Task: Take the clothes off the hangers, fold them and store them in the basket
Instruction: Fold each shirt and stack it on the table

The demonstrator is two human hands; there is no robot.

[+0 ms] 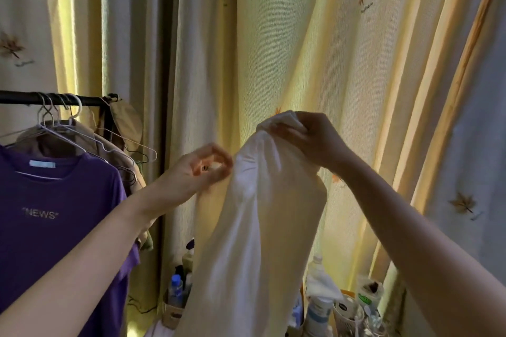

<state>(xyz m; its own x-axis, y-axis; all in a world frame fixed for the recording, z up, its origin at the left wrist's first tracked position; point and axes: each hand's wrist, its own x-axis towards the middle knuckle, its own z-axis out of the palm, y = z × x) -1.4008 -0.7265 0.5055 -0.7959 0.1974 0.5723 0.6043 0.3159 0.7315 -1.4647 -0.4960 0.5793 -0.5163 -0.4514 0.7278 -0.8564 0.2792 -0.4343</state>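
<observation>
A white garment hangs in mid-air at the centre of the head view. My right hand grips its bunched top edge, held high. My left hand is at the garment's left edge with fingers curled; whether it pinches the cloth I cannot tell. A purple T-shirt printed "NEWS" hangs on a white hanger from the black rail at the left. Behind it a beige garment hangs on the same rail. No basket is in view.
Pale yellow curtains with leaf prints fill the background. Low at the centre and right stand bottles, tubes and a small white holder with toiletries. A beige cap hangs at the rail's end.
</observation>
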